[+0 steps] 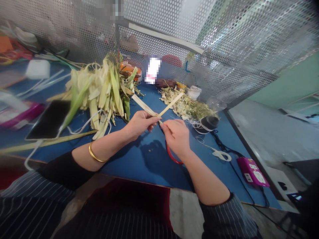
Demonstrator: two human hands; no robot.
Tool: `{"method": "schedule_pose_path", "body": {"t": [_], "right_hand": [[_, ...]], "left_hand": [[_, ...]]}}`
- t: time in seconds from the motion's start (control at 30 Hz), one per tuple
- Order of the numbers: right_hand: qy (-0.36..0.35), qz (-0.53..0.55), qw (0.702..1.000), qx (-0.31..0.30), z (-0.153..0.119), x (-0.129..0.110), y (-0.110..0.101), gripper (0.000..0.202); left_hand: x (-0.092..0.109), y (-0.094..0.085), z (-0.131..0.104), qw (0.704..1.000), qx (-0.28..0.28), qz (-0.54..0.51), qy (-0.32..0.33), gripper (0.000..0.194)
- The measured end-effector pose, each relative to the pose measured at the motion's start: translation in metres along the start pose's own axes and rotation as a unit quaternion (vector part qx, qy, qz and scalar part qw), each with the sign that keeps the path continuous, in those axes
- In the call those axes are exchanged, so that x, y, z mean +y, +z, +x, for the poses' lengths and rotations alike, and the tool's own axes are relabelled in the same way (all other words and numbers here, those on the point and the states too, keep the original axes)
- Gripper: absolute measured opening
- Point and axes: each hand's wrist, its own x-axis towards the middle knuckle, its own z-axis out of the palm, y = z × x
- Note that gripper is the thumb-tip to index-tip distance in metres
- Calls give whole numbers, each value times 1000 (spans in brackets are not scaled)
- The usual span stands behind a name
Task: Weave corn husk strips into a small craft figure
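Note:
Two pale strips of corn husk [171,103] cross in a V above the table's middle. My left hand [142,124] pinches them near the crossing, with one strip running up past its fingertips. My right hand [176,134] is closed at the lower end of the strips, its thumb and forefinger beside my left fingertips. Below my right palm shows a red curved handle [171,156], perhaps of scissors; the rest is hidden, and I cannot tell whether the hand touches it. A large heap of corn husks [99,89] lies to the left of my hands.
Husk scraps [191,104] are piled at the back right, beside a black spool with white thread [209,124]. A tape roll [224,155] and a magenta box [253,172] lie right. A phone [50,119] with a white cable lies left. A perforated metal screen [159,43] stands behind.

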Motion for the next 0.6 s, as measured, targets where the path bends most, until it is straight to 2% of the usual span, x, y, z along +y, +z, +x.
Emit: {"method": "schedule_pose_path", "body": {"t": [0.07, 0.13, 0.2, 0.27, 0.33, 0.37, 0.47, 0.6], "right_hand": [[48, 55, 997, -16, 2, 1, -1, 30], [123, 153, 980, -23, 4, 5, -2, 34], [195, 278, 941, -3, 7, 10, 0, 34], [244, 388, 889, 24, 9, 15, 3, 29], [274, 454, 847, 39, 10, 18, 8, 24], [283, 468, 836, 43, 10, 18, 10, 21], [287, 461, 838, 62, 8, 15, 14, 18], [271, 443, 847, 108, 5, 12, 18, 24]], "left_hand": [[3, -2, 0, 1000, -4, 7, -2, 18], [6, -5, -1, 1000, -22, 17, -8, 19], [8, -6, -2, 998, -50, 30, -27, 27], [8, -7, -3, 995, -76, 39, -49, 37], [7, -6, -5, 993, -96, 45, -57, 43], [6, -5, -5, 992, -101, 48, -52, 43], [3, -1, -7, 993, -89, 61, -36, 35], [4, 5, -10, 993, -75, 78, -46, 14]]}}
